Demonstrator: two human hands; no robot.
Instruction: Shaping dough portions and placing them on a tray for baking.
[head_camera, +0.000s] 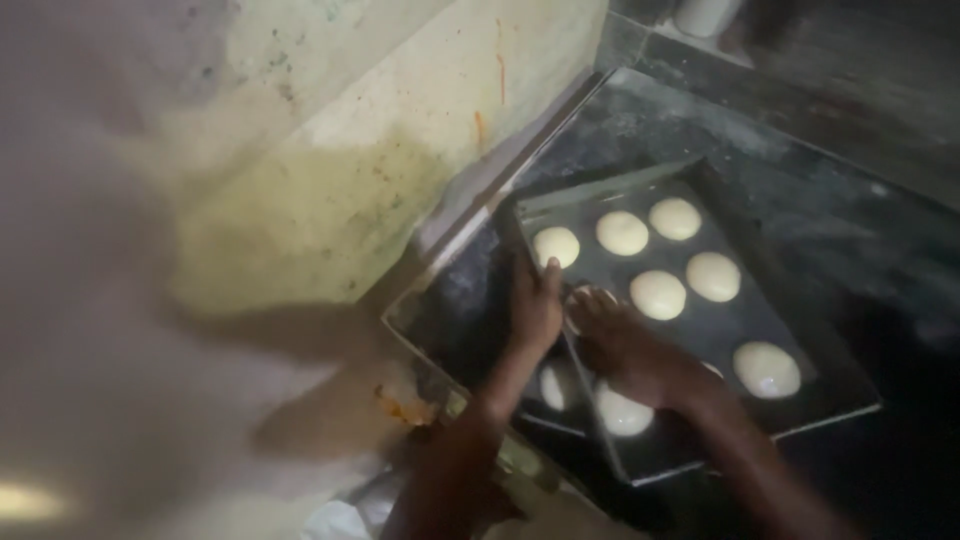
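Nearest, forearms: two bare arms reach up from the bottom edge toward a dark baking tray (790, 330), the landmark here.
Left hand (535, 305): closed around the tray's left rim, thumb lying along the edge, steadying it.
Right hand (625, 345): palm down over the tray's near half, fingers spread loosely on a dough ball; whether it grips or only presses cannot be told.
Dough balls: pale rounds sit in rows on the tray, one (622, 412) just below the right hand, one (766, 369) near the tray's right corner, five more in its far half, the leftmost (556, 246) just above the left thumb.
Tray's lie: rectangular, long axis running from near right to far left, its far end pointing toward the stained wall (330, 180); it rests on a dark, flour-dusted worktop (800, 200).
Doing it well: by the look of it, holding the rim firm while the other hand touches lightly should keep the rounds apart and unflattened.
Farthest: a pale cylindrical container (706, 14) stands beyond the tray at the top edge.
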